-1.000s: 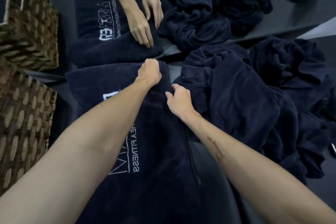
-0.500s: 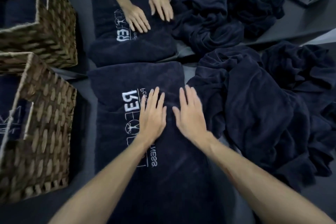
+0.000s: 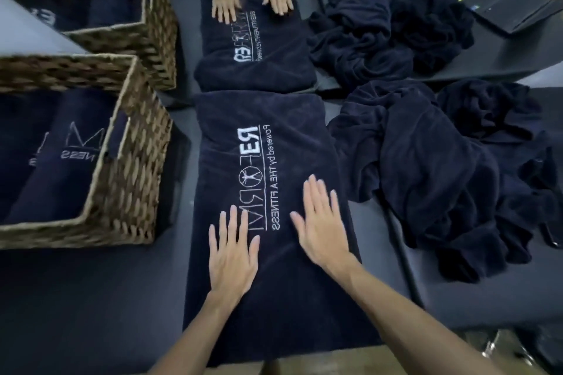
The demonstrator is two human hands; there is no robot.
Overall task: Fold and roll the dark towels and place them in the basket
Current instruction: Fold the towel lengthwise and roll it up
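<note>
A dark navy towel [image 3: 274, 119] with white lettering lies folded into a long strip on the dark table in front of me. My left hand [image 3: 233, 251] lies flat on its near half, fingers straight and spread. My right hand [image 3: 323, 227] lies flat just to the right of the lettering, fingers straight. A woven basket [image 3: 131, 179] at the left holds rolled dark towels [image 3: 61, 167]. A heap of loose dark towels [image 3: 432, 167] lies to the right of the strip.
Across the table another person's two hands [image 3: 253, 3] press flat on a second folded towel [image 3: 259, 70]. A second woven basket [image 3: 158, 18] stands at the far left. More crumpled towels [image 3: 390, 27] and a closed laptop [image 3: 515, 6] lie at the far right.
My hands went from gripping the towel's far end to lying flat, then slid back along the strip toward me. The other person's hands also slid away along their towel.
</note>
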